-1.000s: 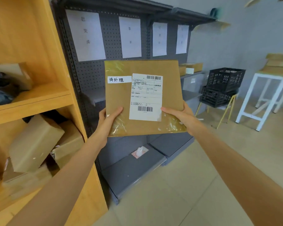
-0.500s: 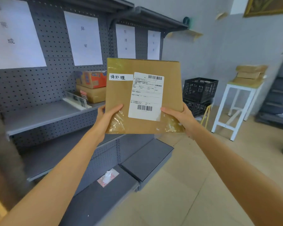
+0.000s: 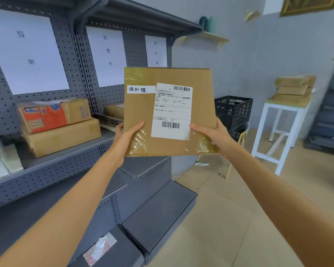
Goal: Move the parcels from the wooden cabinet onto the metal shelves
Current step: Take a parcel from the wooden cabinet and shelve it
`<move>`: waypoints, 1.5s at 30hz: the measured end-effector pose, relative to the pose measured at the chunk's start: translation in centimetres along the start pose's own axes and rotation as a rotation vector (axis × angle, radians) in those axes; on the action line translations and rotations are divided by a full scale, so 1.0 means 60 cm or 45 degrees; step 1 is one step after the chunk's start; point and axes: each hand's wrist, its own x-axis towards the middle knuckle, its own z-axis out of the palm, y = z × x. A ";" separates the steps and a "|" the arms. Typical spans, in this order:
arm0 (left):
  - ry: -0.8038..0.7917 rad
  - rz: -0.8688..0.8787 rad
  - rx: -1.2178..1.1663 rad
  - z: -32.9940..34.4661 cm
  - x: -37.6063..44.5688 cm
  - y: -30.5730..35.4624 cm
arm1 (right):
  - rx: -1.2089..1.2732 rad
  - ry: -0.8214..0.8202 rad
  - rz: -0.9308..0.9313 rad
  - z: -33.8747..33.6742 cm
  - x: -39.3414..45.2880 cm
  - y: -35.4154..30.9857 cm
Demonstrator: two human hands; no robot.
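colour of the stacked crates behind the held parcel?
Black crates, lattice-sided, seen in the head view.

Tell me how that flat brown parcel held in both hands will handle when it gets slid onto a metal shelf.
The flat brown parcel probably stays stiff: it stands upright without sagging though the left hand and right hand grip only its lower corners. It seems light, held by thumbs and fingers. The glossy tape there may be slippery.

A plain brown parcel [image 3: 168, 112] was marked by a white label [image 3: 172, 110] printed with black barcodes; the metal shelves [image 3: 52, 166] were grey, dotted with holes; one shelved box [image 3: 52, 114] was printed orange-red; the crates [image 3: 232, 110] were black.
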 end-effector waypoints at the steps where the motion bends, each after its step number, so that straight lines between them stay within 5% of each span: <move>1: 0.014 0.007 0.001 0.026 0.023 -0.006 | 0.006 -0.011 -0.002 -0.020 0.034 0.008; 17: 0.361 0.000 -0.019 0.342 0.393 -0.007 | 0.029 -0.289 -0.032 -0.221 0.570 0.039; 37: 0.455 0.017 0.024 0.448 0.908 0.014 | -0.056 -0.424 -0.097 -0.182 1.161 0.070; 45: 0.607 -0.094 0.110 0.444 1.001 0.017 | -0.142 -0.699 -0.045 -0.127 1.311 0.077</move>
